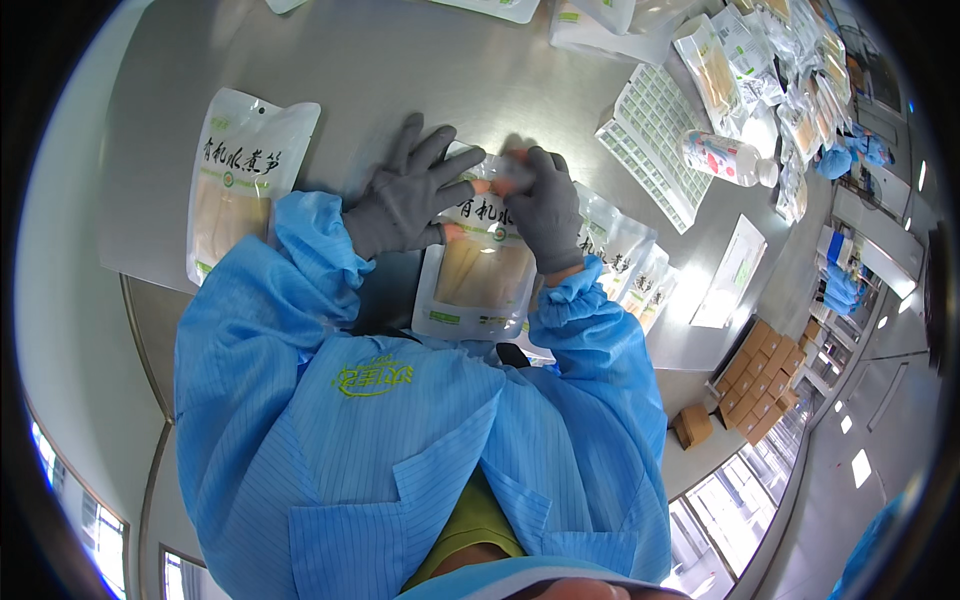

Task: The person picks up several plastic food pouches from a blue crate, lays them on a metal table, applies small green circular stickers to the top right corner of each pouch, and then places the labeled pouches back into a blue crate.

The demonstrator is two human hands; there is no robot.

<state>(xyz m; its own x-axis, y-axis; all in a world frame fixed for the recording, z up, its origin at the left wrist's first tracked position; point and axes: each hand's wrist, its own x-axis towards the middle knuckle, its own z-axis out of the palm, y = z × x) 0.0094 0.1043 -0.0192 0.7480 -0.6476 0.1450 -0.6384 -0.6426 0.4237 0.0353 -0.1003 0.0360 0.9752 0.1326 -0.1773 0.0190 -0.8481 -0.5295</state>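
Both hands wear grey gloves with bare fingertips. A sealed plastic pouch of pale food point(480, 274) lies in front of me at the table's near edge. My left hand point(412, 191) rests on the pouch's left side, fingers spread, thumb and a fingertip touching it. At the pouch's top right is my right hand point(544, 202), its fingers bent and partly blurred; whether it pinches anything cannot be told. Another such pouch point(244, 180) lies apart on the left. Several more pouches point(615, 240) overlap to the right, partly behind my right arm.
On the steel table point(337, 52), a stack of label sheets point(660, 142) and a plastic bottle point(727, 159) lie at right, near a heap of filled pouches point(795, 90). A paper sheet point(729, 274) lies nearer. Cardboard boxes point(761, 375) stand beyond the table; people in blue are farther off.
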